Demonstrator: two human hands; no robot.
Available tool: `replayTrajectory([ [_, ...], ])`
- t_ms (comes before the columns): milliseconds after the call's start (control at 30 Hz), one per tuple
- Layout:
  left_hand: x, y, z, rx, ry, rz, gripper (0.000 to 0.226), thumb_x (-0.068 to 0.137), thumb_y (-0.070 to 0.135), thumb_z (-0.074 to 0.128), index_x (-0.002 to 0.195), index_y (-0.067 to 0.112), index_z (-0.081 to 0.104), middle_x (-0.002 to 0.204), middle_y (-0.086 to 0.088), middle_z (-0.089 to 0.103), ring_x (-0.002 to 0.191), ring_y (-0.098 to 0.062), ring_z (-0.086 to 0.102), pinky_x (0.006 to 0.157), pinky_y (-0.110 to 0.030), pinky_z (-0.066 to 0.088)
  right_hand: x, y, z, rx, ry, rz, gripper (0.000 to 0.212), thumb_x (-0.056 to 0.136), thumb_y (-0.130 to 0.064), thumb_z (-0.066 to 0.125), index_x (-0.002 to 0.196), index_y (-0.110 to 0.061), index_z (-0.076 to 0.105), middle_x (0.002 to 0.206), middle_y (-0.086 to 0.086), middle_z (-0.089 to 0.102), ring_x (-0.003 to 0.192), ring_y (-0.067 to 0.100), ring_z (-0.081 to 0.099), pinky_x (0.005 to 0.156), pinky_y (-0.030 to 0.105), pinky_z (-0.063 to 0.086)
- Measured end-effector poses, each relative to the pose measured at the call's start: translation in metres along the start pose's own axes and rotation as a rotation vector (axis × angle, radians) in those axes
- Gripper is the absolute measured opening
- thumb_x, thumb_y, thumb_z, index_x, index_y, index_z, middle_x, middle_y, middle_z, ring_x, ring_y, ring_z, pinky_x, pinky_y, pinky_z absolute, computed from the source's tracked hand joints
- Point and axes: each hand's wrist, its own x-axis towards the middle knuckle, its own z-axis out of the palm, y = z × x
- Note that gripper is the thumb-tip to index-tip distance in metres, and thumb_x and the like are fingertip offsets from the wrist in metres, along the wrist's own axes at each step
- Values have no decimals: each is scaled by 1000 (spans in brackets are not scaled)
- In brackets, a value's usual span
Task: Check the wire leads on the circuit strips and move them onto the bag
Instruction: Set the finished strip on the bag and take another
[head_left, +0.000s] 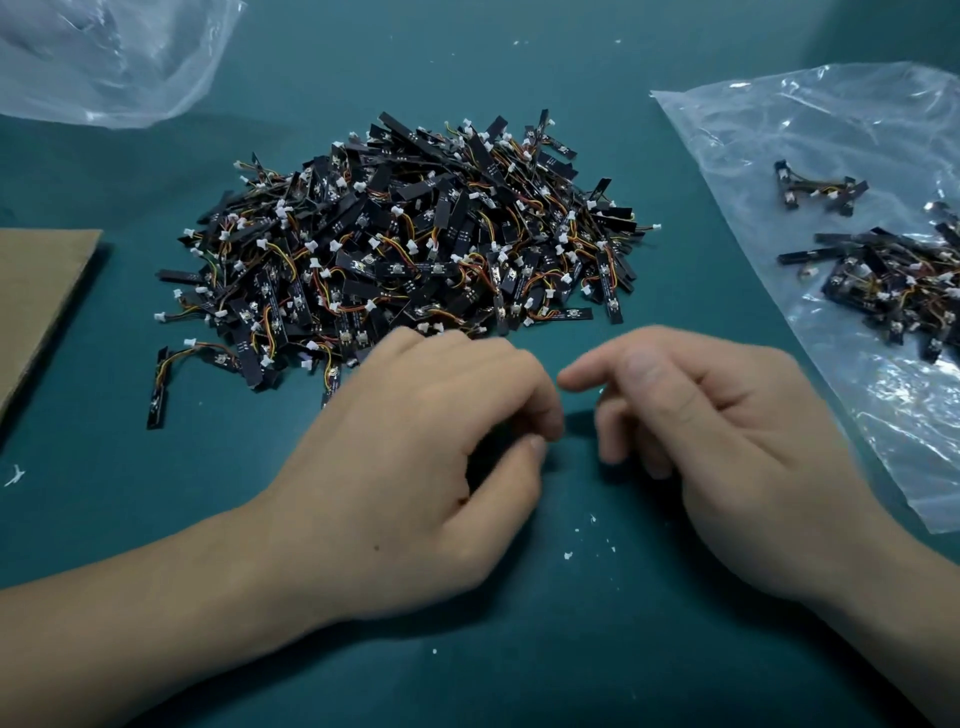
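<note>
Left edge: cardboard (41, 301). Centre: strips (405, 249) heaped on the desk (571, 649), their wires tangled. Lower centre: left hand (415, 467), fingers curled, thumb near forefinger; whether it pinches anything cannot be told. Beside it: right hand (727, 467), loosely curled, empty. Right: bag (779, 130), carrying a few strips. Each strip is judged light, thin and stiff, with soft leads apt to snag; best pinched by the board edges, not the wires.

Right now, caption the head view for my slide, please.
Left hand and right hand poised before the circuit strip pile; fewer strips lie on the plastic bag at right.
</note>
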Motion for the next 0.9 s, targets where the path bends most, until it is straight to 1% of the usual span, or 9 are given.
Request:
replayTrajectory([
  [67, -1, 1, 1, 124, -34, -20, 9, 86, 32, 56, 94, 30, 61, 103, 16, 60, 102, -14, 56, 89, -42, 38, 0, -2, 1, -108, -22, -26, 27, 103, -37, 49, 99, -26, 73, 81, -11, 68, 71, 7, 63, 65, 10, 41],
  [133, -2, 2, 3, 282, -75, -80, 22, 86, 40, 52, 104, 31, 61, 129, 11, 59, 126, -20, 49, 100, -43, 32, 2, -3, 2, -189, -4, -50, 15, 100, -30, 58, 102, -28, 73, 94, -15, 66, 78, 10, 63, 69, 12, 42],
  [200, -3, 5, 5, 430, -143, -162, 38, 86, 48, 46, 118, 31, 59, 150, 2, 47, 141, -26, 37, 106, -48, 25, 3, -2, 3, -200, -2, -36, 13, 96, -27, 62, 104, -30, 72, 104, -14, 65, 75, 16, 61, 69, 16, 43],
  [233, -3, 6, 6, 466, -168, -198, 45, 87, 50, 43, 124, 30, 56, 155, -1, 42, 145, -28, 33, 107, -50, 23, 3, -1, 4, -204, -9, -30, 13, 96, -27, 62, 105, -31, 71, 107, -13, 65, 73, 18, 61, 69, 18, 44],
  [333, -4, 7, 7, 505, -206, -245, 53, 87, 54, 40, 135, 33, 51, 162, -5, 31, 148, -30, 27, 108, -52, 20, 2, -1, 4, -231, -24, -39, 13, 95, -27, 63, 105, -30, 72, 111, -14, 64, 72, 19, 60, 70, 21, 46],
  [467, -4, 6, 7, 515, -194, -294, 54, 85, 57, 42, 136, 43, 50, 168, -13, 9, 151, -35, 12, 108, -56, 19, 2, -3, 3, -241, -26, -31, 13, 94, -28, 64, 103, -30, 72, 112, -16, 64, 72, 20, 61, 71, 25, 48],
  [600, -4, 4, 8, 534, -200, -302, 65, 87, 61, 34, 144, 32, 43, 168, -7, 11, 152, -33, 9, 113, -58, 16, 1, -4, 4, -266, -33, -20, 12, 94, -31, 63, 102, -32, 72, 112, -18, 63, 74, 19, 62, 72, 30, 50],
  [800, -3, 4, 7, 525, -191, -295, 77, 88, 59, 36, 150, 14, 36, 167, 2, 17, 151, -29, 11, 114, -61, 21, 1, -3, 4, -284, -39, -16, 12, 94, -33, 63, 103, -32, 71, 112, -19, 64, 74, 19, 61, 72, 34, 51],
  [900, -4, 3, 7, 526, -187, -298, 80, 87, 60, 34, 154, 15, 31, 166, 1, 16, 151, -28, 11, 115, -60, 20, 2, -3, 4, -293, -41, -17, 12, 94, -33, 63, 103, -33, 71, 112, -19, 64, 75, 18, 62, 73, 35, 51],
])
